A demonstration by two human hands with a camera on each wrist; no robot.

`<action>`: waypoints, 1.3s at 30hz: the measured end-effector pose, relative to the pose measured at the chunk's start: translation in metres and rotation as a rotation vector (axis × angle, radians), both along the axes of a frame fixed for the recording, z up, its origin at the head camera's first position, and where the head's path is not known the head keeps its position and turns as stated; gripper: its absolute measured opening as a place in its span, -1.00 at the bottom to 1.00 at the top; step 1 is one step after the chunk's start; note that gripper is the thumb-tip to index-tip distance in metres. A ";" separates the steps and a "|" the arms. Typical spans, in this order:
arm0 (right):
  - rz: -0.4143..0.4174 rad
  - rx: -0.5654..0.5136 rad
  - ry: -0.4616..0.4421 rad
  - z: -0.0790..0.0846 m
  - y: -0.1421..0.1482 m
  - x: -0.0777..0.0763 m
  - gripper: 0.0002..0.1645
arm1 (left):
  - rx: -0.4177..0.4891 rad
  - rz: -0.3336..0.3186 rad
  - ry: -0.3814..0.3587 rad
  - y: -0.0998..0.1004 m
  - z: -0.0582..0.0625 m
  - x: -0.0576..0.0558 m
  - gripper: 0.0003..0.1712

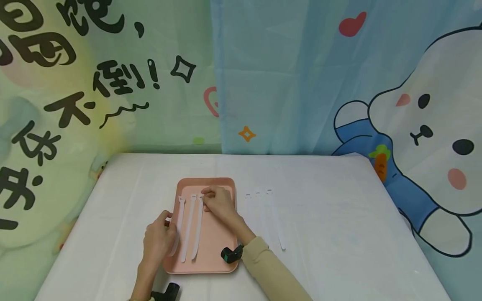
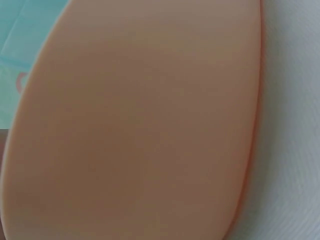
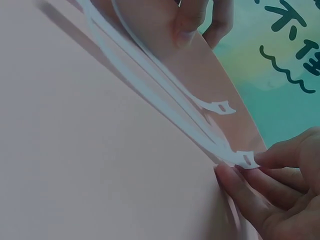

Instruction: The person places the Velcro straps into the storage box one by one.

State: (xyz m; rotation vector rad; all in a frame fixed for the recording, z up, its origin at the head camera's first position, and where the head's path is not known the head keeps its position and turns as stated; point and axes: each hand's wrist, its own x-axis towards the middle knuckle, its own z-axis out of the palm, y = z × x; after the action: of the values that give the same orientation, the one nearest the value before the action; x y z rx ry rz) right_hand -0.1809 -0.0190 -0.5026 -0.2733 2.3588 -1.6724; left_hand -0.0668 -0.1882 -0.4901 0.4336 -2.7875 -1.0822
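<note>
A pink tray [image 1: 216, 251] lies on the table, with three white plastic knives in it, side by side and lengthwise. My right hand [image 1: 218, 202] is over the tray's far part and pinches the slotted handle end of the rightmost knife [image 1: 197, 232] between thumb and fingers. In the right wrist view, that handle end [image 3: 246, 159] shows right at the fingertips. The middle knife [image 1: 189, 228] and the left knife [image 1: 180, 217] lie beside it; the left one's lower part is partly hidden by my left hand [image 1: 158, 238]. That hand grips the tray's left rim. The left wrist view is filled mostly by the tray's outer wall [image 2: 135, 120].
More white knives [image 1: 281, 240] lie on the white table [image 1: 339, 217] right of the tray, hard to see against it; their far ends show as small grey marks. A printed curtain [image 1: 271, 83] hangs behind the table.
</note>
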 end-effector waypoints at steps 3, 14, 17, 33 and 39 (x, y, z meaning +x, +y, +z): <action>0.010 -0.002 0.036 0.001 0.001 0.000 -0.69 | 0.001 -0.005 -0.003 0.000 0.001 0.000 -0.70; 0.021 0.015 0.099 0.001 0.006 0.000 -0.69 | 0.000 -0.006 -0.011 0.001 0.001 0.000 -0.69; 0.010 0.002 0.093 0.001 0.009 0.000 -0.69 | 0.001 -0.011 -0.010 0.002 0.001 0.000 -0.69; -0.082 -0.193 0.133 0.022 0.051 0.008 -0.75 | -0.004 -0.014 -0.018 0.003 0.001 -0.002 -0.69; -0.162 -0.230 0.108 0.013 0.081 0.004 -0.77 | 0.007 -0.004 -0.023 0.001 0.000 0.000 -0.68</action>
State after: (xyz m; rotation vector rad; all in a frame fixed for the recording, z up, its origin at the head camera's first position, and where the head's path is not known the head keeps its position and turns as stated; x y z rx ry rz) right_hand -0.1774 0.0619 -0.4898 -0.2225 2.3182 -2.0583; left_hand -0.0668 -0.1875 -0.4897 0.4439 -2.8066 -1.0956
